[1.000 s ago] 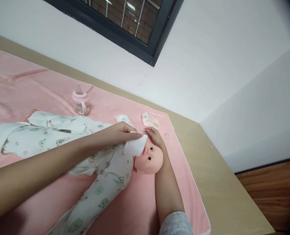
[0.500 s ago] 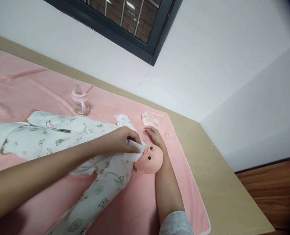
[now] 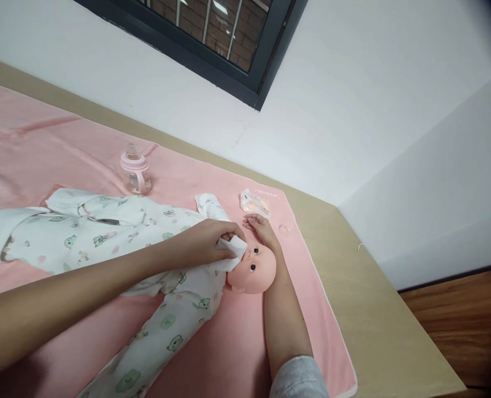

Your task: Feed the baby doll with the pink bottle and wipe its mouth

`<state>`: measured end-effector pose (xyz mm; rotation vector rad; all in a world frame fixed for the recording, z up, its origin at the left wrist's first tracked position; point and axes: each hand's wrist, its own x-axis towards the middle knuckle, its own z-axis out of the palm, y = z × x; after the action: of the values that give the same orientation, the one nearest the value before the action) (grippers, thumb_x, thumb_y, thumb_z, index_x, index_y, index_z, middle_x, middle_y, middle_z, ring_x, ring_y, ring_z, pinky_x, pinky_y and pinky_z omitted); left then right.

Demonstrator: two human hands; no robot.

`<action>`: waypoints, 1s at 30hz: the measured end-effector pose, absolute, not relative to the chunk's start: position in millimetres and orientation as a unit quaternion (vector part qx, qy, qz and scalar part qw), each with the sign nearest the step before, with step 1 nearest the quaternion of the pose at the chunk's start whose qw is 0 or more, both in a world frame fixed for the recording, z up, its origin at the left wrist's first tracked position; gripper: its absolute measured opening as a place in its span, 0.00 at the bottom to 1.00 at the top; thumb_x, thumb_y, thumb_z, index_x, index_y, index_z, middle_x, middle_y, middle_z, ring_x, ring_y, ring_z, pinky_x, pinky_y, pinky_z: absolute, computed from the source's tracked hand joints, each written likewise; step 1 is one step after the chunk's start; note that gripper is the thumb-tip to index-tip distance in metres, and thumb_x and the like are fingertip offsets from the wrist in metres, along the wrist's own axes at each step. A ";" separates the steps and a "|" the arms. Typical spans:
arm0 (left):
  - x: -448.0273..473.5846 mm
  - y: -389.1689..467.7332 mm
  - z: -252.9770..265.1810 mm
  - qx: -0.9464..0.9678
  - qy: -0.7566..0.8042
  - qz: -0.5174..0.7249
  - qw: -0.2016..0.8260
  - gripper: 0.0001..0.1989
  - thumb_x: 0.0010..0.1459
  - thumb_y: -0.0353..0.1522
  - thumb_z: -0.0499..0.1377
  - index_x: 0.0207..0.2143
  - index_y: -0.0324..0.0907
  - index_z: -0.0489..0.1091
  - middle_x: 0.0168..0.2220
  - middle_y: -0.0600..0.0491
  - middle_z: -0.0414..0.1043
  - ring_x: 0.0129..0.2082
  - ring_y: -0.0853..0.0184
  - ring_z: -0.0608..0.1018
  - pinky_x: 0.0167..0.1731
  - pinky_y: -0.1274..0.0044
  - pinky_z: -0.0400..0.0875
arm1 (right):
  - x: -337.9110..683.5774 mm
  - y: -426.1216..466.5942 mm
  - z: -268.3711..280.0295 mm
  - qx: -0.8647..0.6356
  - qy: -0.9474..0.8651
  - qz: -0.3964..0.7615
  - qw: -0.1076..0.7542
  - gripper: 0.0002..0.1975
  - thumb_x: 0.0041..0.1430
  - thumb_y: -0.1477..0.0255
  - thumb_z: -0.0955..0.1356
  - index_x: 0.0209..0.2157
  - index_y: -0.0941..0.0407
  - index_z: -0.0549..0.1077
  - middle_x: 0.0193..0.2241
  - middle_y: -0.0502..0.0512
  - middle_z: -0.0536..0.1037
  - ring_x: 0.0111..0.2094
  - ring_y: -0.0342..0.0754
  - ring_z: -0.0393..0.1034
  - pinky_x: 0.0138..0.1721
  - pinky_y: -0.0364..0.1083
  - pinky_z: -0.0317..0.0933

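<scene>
My left hand (image 3: 210,243) pinches a white wipe (image 3: 234,249) between thumb and fingers, and the wipe touches the mouth area of a baby doll (image 3: 256,276). The doll lies on its back, head to the right, dressed in a white outfit (image 3: 179,315) with green animal prints. Past the top of its head runs my right forearm. My right hand (image 3: 261,228) rests on the pink blanket (image 3: 229,342) with fingers stretched out and nothing in them. Beyond those fingertips lies a small clear and white plastic packet (image 3: 254,203).
A pink-lidded baby bottle (image 3: 135,172) stands upright on the blanket behind the doll. Near my right wrist lies a small clear round piece (image 3: 284,228). The wooden tabletop (image 3: 361,309) meets a white wall (image 3: 303,143) with a dark-framed window (image 3: 256,83).
My left hand has shifted slightly, and its fingers have curled a little differently around the wipe at the doll's mouth. My right hand and the doll stay put.
</scene>
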<state>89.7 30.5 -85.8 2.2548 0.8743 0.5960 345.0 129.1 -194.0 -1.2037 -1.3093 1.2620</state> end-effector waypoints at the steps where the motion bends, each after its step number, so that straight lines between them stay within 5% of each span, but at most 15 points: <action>1: 90.2 30.6 -85.2 0.862 0.330 0.221 0.316 0.11 0.52 0.31 0.58 0.39 0.44 0.73 0.32 0.56 0.73 0.32 0.66 0.74 0.31 0.78 0.61 | 344.9 129.3 -194.2 -0.487 -0.530 0.515 0.465 0.16 0.46 0.60 0.73 0.35 0.55 0.75 0.37 0.53 0.78 0.39 0.45 0.73 0.53 0.50 0.64; 9: 91.3 27.8 -86.3 0.864 0.300 0.242 0.324 0.05 0.51 0.28 0.57 0.29 0.43 0.73 0.32 0.57 0.76 0.30 0.69 0.75 0.31 0.80 0.63 | 345.5 129.5 -194.2 -0.491 -0.527 0.518 0.462 0.16 0.47 0.61 0.73 0.36 0.55 0.76 0.35 0.54 0.78 0.39 0.46 0.73 0.54 0.51 0.64; 30: 87.7 34.6 -86.4 0.870 0.300 0.257 0.295 0.11 0.46 0.22 0.55 0.29 0.42 0.75 0.33 0.57 0.75 0.35 0.67 0.76 0.34 0.79 0.65 | 345.2 129.5 -194.4 -0.487 -0.522 0.521 0.468 0.16 0.47 0.62 0.74 0.36 0.56 0.76 0.36 0.54 0.78 0.39 0.46 0.73 0.54 0.52 0.64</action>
<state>87.7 34.6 -86.4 2.3160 0.7980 0.6836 345.2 129.5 -194.4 -1.1939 -1.2803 1.2775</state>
